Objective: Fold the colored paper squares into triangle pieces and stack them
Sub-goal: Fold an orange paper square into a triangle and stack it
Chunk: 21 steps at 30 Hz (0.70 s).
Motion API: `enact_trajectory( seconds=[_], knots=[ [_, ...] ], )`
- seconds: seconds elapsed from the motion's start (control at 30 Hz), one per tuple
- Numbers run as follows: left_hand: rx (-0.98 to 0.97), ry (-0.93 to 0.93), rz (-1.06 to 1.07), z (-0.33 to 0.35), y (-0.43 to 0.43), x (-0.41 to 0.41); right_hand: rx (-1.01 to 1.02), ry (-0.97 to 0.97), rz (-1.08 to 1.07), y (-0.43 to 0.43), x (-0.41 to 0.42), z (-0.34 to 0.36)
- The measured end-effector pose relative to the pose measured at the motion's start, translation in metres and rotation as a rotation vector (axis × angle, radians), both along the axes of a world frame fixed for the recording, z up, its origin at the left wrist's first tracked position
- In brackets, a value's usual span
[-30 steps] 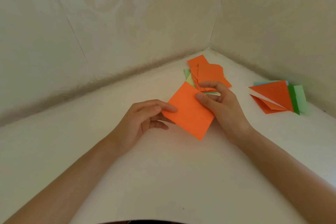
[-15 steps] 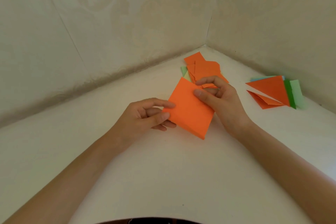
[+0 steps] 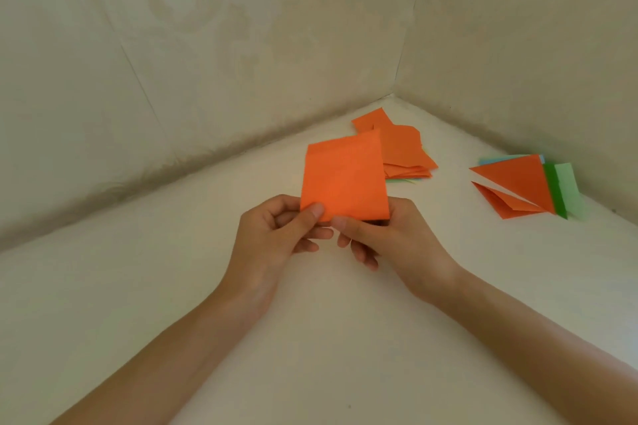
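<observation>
An orange paper square [image 3: 343,179] stands nearly upright above the white surface, held by its lower edge. My left hand [image 3: 276,235] pinches its lower left corner between thumb and fingers. My right hand [image 3: 383,241] pinches the lower edge just right of that, thumb in front. Behind the sheet lies a loose pile of unfolded paper squares [image 3: 407,152], mostly orange with green edges showing underneath. To the right lies a stack of folded triangle pieces [image 3: 514,186], orange on top, with green and blue ones peeking out.
Two patterned beige walls [image 3: 207,45] meet in a corner just behind the paper pile and close off the white surface [image 3: 310,338] at the back and right. My forearms cross the near part of the surface.
The orange square was lying tilted and low between my hands; it has been turned and raised nearly upright, and both hands have shifted to pinch its lower edge.
</observation>
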<state>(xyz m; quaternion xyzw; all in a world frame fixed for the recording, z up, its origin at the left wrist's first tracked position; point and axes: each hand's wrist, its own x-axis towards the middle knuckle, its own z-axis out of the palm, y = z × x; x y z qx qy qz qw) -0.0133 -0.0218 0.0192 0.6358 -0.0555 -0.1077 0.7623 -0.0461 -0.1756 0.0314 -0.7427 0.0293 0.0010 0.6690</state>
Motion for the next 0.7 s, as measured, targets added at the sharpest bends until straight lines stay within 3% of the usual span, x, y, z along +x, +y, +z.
enact_trajectory(
  seconds=[0.2, 0.47, 0.7],
  knots=[
    [0.1, -0.042, -0.056, 0.001, 0.001, 0.001, 0.077, 0.048, -0.013, 0.0, 0.001, -0.001],
    [0.066, -0.009, -0.01, 0.0, 0.01, 0.01, 0.207, 0.113, -0.068, -0.024, 0.01, 0.002],
    [0.153, -0.349, -0.082, 0.001, 0.012, 0.014, 0.34, 0.218, -0.055, -0.024, 0.011, 0.006]
  ],
)
